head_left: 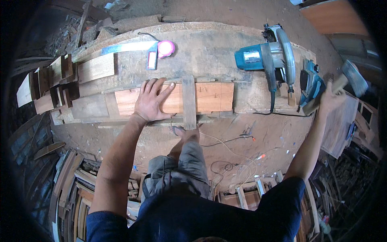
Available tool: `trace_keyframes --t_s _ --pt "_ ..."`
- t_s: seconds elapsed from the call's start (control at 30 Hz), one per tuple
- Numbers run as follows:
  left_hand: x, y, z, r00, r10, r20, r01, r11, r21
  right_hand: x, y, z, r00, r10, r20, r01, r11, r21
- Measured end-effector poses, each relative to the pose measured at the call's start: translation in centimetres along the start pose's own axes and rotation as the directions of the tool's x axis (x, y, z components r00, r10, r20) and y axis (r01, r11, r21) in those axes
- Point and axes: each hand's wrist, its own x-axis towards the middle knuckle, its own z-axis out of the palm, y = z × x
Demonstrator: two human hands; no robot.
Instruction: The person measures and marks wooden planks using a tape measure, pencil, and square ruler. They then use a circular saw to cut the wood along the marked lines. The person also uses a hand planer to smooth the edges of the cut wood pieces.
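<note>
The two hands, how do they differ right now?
The left hand lies flat, fingers spread, pressing on the reddish board; the right hand is raised off to the side, closed around a hammer. The left is sharp in the picture, the right and its hammer blurred. Both are bare.

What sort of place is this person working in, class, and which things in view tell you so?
Most likely a rough carpentry workshop. A blue circular saw sits on the worn workbench, the left hand presses a reddish board, the right hand lifts a mallet, and offcuts lie about.
</note>
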Motion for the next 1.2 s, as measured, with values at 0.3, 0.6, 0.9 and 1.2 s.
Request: trace_keyframes --t_s 0.3,0.6,0.9,1.2 --pt "0.3 0.0 0.1 1.000 -0.001 0.015 0.001 1.000 0.010 -20.0 -8.6 -17.5 0.895 -0.028 0.445 -0.099 0.961 0.260" --pt "0.6 -0.4 0.3 0.999 0.031 -0.024 -0.031 0.999 -0.014 -29.1 -14.4 -10.5 0.125 0.167 0.978 -0.676 0.736 -0.039" --pt "0.2 -0.5 0.5 0.999 0.038 -0.027 -0.038 0.999 -0.007 -30.3 -13.8 -6.8 0.187 0.097 0.978 -0.686 0.725 0.059" --pt "0.4 -0.5 0.4 0.999 0.042 -0.014 -0.043 0.999 -0.033 -29.6 -14.7 -7.8 0.149 0.129 0.980 -0.734 0.679 0.022"
